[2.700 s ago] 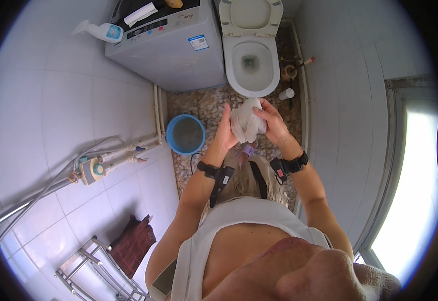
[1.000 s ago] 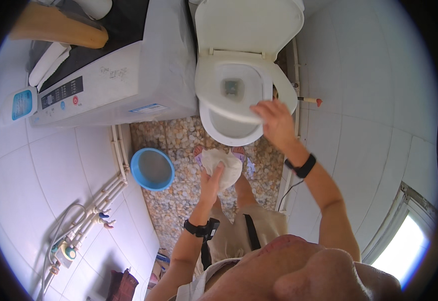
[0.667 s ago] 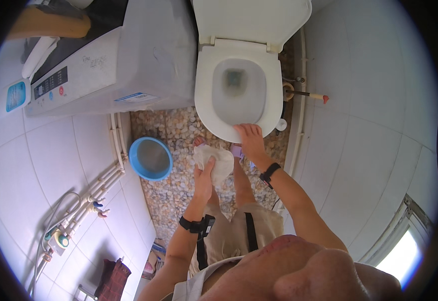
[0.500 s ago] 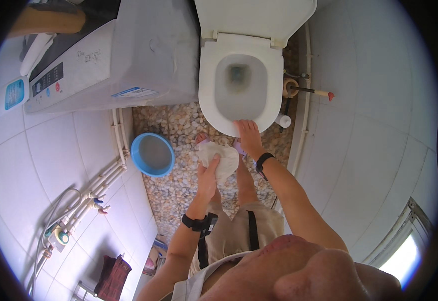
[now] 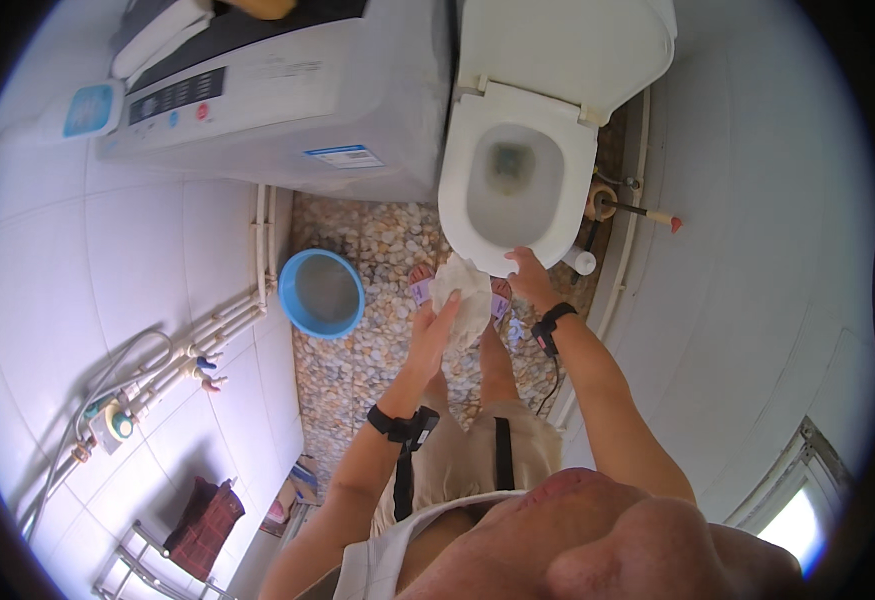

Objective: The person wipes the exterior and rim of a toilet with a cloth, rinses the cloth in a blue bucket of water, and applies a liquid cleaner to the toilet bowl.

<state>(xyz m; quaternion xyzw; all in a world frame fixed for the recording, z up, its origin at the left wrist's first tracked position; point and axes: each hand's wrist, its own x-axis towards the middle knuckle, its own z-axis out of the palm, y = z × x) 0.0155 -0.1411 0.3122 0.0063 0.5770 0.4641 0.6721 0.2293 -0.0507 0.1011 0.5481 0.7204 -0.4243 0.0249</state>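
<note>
A limp off-white cloth (image 5: 465, 303) hangs from my left hand (image 5: 435, 338), whose fingers are closed on it with the thumb on top. It is held just in front of the toilet (image 5: 565, 170), above my sandalled feet. At the front edge of the white toilet seat (image 5: 462, 195), my right hand (image 5: 531, 280) grips the rim; some of its fingers are hidden beneath. The seat is down, and the lid (image 5: 564, 50) stands raised behind it. Dark-tinted water shows at the bottom of the bowl.
A blue basin (image 5: 322, 294) stands on the pebble-patterned floor (image 5: 387, 240) to the left. The grey washing machine (image 5: 377, 110) flanks the toilet. A brush-like handle (image 5: 647, 213) and pipes are at the right wall. More pipes with taps (image 5: 197, 365) run along the left wall.
My view has shifted, so the toilet and basin appear farther right. My right hand has gone from lying over the seat's front to gripping its edge. The left hand still holds the cloth.
</note>
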